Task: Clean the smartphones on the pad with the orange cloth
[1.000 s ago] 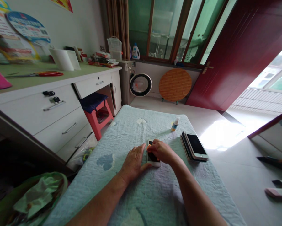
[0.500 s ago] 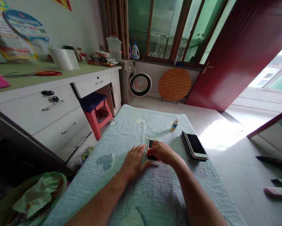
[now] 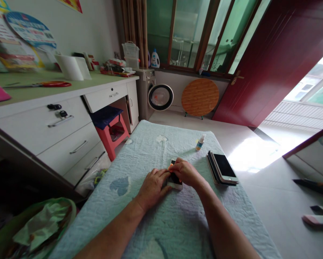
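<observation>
A white smartphone (image 3: pixel 175 183) with a dark screen lies on a pale blue quilted cloth (image 3: pixel 164 223) that covers a table. My left hand (image 3: pixel 153 185) rests beside the phone's left edge, its fingers curled against that edge. My right hand (image 3: pixel 187 172) lies over the phone's upper half with the fingers bent, pinching a small orange thing on the screen. Most of the screen is hidden under my fingers.
A stack of several smartphones (image 3: pixel 222 167) lies to the right on the cloth, and a small spray bottle (image 3: pixel 200 142) stands behind it. A white desk with drawers (image 3: pixel 59 126) and a red stool (image 3: pixel 111 126) are on the left; a green bag (image 3: pixel 34 226) sits at bottom left.
My left fingers have curled in against the phone's edge. My right hand has shifted slightly up the screen. The phone stays in place.
</observation>
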`<state>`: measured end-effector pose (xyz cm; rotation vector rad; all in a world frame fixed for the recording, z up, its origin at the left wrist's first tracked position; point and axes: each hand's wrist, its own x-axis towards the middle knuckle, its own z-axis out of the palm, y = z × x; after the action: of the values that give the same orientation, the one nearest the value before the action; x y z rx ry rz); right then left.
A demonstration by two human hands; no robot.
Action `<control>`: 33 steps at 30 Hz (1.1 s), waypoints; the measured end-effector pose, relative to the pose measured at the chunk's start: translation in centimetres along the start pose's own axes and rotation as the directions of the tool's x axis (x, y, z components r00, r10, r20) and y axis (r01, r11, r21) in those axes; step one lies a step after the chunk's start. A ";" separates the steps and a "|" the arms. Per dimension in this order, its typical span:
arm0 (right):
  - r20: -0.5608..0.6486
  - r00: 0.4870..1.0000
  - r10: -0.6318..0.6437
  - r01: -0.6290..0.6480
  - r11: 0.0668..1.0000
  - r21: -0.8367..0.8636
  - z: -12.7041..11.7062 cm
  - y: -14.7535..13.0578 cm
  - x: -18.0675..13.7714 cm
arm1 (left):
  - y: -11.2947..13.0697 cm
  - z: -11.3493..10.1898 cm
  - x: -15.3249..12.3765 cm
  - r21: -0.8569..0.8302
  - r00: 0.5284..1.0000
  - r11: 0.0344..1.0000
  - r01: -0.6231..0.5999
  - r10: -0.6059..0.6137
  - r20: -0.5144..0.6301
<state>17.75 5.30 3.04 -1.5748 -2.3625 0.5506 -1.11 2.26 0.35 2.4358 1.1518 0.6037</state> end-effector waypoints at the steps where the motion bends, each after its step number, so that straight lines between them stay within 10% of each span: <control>1: 0.020 1.000 -0.022 0.022 1.000 0.016 0.0 0.0 -0.1 | 0.1 -0.1 0.0 -0.005 1.000 1.000 -0.008 0.008 0.003; 12: -0.175 0.975 0.134 -0.161 0.975 -0.155 1.4 0.5 1.9 | 0.5 0.4 0.0 0.017 0.999 0.999 -0.032 0.032 -0.009; 33: -0.188 0.940 0.285 -0.301 0.952 -0.060 -0.6 4.3 -0.5 | 0.8 0.5 0.0 0.028 0.999 0.998 -0.049 0.049 -0.007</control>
<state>21.75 6.45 1.70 -1.9461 -2.0604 0.3479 -0.38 1.75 0.33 2.4932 1.1136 0.6163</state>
